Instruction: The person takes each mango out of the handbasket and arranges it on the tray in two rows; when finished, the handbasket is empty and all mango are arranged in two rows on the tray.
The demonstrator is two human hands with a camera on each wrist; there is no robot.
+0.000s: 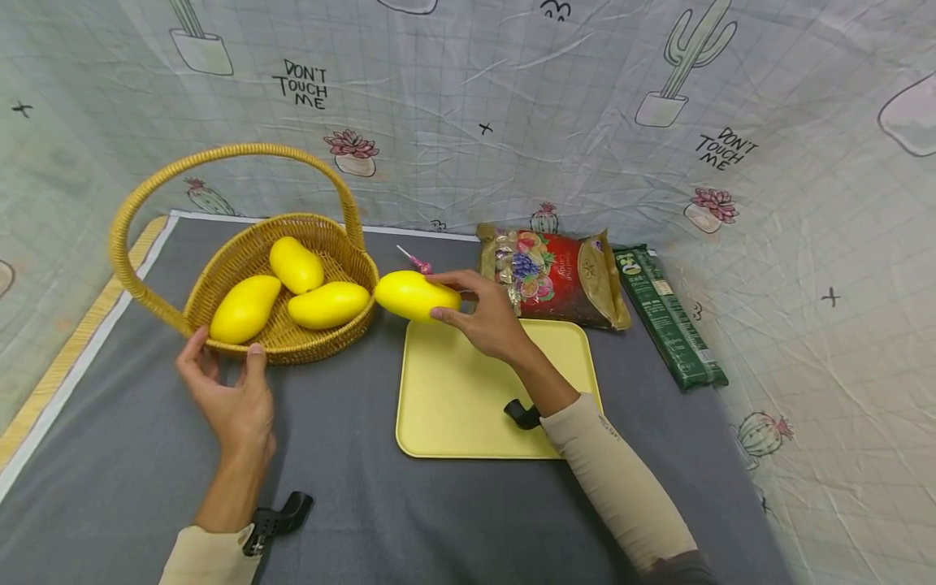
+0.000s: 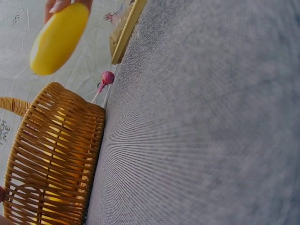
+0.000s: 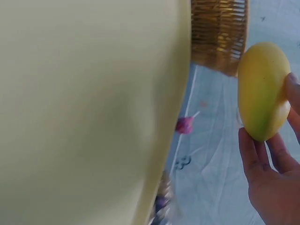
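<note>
In the head view my right hand (image 1: 483,313) pinches a yellow mango (image 1: 417,296) by its right end, thumb on the near side and fingers on the far side. The mango is in the air beside the right rim of a wicker basket (image 1: 292,355), over the back left corner of a yellow tray (image 1: 468,390). Against the right wrist view's backdrop, the held mango (image 3: 264,89) shows a greenish patch. My left hand (image 1: 234,398) grips the basket's near rim with thumb and fingertips. Inside the basket lie three yellow mangoes (image 1: 329,305).
A pink lollipop (image 1: 420,265) lies behind the held mango. Beyond the tray sits a red and gold candy bag (image 1: 552,276), with a long green packet (image 1: 669,317) to its right. The basket's tall handle (image 1: 249,149) arches over its back. Printed cloth rises behind the grey table (image 1: 351,479).
</note>
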